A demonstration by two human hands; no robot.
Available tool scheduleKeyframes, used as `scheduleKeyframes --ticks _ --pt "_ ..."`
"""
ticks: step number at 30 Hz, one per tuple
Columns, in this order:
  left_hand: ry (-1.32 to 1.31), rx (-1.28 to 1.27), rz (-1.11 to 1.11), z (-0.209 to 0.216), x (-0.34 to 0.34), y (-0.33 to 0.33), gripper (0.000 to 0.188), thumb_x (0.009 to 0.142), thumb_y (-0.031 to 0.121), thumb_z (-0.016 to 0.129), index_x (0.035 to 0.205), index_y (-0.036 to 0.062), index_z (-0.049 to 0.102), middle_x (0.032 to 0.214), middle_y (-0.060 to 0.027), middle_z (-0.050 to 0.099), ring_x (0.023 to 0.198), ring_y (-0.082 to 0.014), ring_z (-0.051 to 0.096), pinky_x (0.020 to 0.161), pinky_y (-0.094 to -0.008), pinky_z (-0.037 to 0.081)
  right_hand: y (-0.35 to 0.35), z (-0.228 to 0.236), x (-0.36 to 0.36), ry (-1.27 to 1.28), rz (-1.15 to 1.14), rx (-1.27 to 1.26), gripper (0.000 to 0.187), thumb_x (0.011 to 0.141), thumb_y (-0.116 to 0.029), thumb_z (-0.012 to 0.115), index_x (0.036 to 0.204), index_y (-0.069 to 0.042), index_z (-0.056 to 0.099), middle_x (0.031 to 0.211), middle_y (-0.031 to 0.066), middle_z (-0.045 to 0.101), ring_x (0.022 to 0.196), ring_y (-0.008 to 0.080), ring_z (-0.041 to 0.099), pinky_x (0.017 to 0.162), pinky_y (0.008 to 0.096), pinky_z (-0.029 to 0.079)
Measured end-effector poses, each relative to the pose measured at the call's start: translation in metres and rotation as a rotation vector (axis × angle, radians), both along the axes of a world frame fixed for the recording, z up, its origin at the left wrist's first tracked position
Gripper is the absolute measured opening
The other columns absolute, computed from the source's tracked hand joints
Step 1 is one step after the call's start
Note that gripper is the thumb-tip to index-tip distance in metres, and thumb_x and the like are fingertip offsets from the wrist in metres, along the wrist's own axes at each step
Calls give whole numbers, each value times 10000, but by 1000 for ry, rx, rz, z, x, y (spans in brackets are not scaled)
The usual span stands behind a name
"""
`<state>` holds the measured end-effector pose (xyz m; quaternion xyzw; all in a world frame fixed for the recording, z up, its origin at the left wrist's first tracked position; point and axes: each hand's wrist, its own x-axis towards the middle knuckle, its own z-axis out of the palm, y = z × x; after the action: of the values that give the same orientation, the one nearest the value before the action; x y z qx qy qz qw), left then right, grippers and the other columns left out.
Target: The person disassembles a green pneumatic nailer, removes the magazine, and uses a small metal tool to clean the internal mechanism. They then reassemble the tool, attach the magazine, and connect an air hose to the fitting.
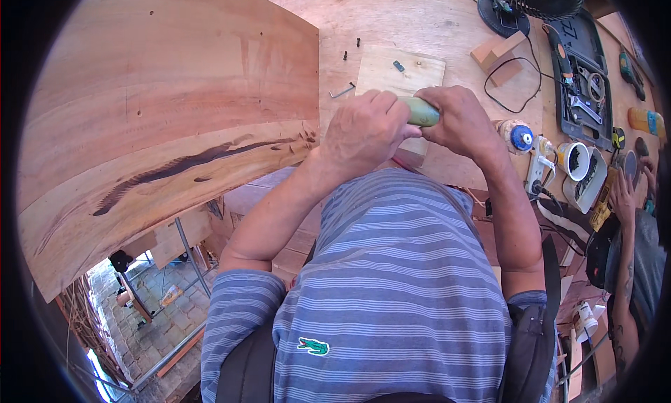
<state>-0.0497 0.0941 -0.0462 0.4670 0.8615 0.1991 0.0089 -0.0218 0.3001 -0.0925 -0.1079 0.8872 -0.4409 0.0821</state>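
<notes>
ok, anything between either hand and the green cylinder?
Nothing visible: the left hand and right hand both grip the green cylinder directly. The pale wooden board shows behind it, not between.

Cyl. obj. (422, 112): lt. grn. Shirt (395, 277): blue-gry w/ thin wht. stripes. Lg. panel (203, 75): reddish-brn., dk. streak. Sm. board (384, 64): pale yel. Tool case (587, 40): dk. gry. Bottle cap (518, 135): blue.
</notes>
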Motion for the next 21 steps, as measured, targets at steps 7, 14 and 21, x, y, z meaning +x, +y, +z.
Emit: scheduleKeyframes --ticks 7,14,21 --pt "-51 48 152 -24 -24 12 153 913 158 712 874 44 617 799 -155 621 701 -305 634 621 -430 507 -2 -3 4 27 12 15 293 672 -113 787 950 -36 731 856 202 707 861 402 686 766 485 536" --pt "-546 171 566 -32 -47 -14 140 956 119 654 960 -8 713 730 -115 662 613 -172 629 576 -318 497 2 1 5 9 -11 -28 361 647 -120 817 990 -38 740 871 197 715 863 399 688 774 483 538" --pt "-435 86 457 -6 -19 -52 192 939 154 735 876 -22 688 693 -86 629 596 -152 594 529 -321 454 12 -5 2 -31 -60 -40 422 643 -144 825 1043 -36 746 896 202 724 866 396 693 790 451 548"
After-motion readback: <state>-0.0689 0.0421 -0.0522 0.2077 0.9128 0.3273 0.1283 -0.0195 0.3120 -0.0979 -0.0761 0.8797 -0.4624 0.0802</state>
